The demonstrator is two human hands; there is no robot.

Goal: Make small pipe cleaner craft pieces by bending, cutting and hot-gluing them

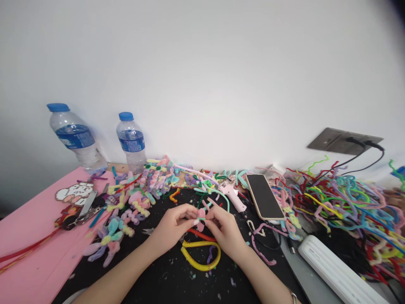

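My left hand [173, 225] and my right hand [223, 227] meet over the black mat [164, 274], fingers pinched together on a small pink pipe-cleaner piece [201, 219]. A teal pipe cleaner [218, 195] arcs just behind them. Under the hands lie a bent yellow pipe cleaner [200, 256] and a red one [199, 234]. Finished pastel pipe-cleaner shapes [139, 202] are heaped to the left of my left hand.
Two water bottles [76, 139] [131, 141] stand against the wall. Pink sheet [28, 236] with nail clippers at left. A pink glue gun [233, 196], a phone [265, 196], a tangle of coloured pipe cleaners [344, 207], a white power strip [338, 272] and a wall socket [343, 140] at right.
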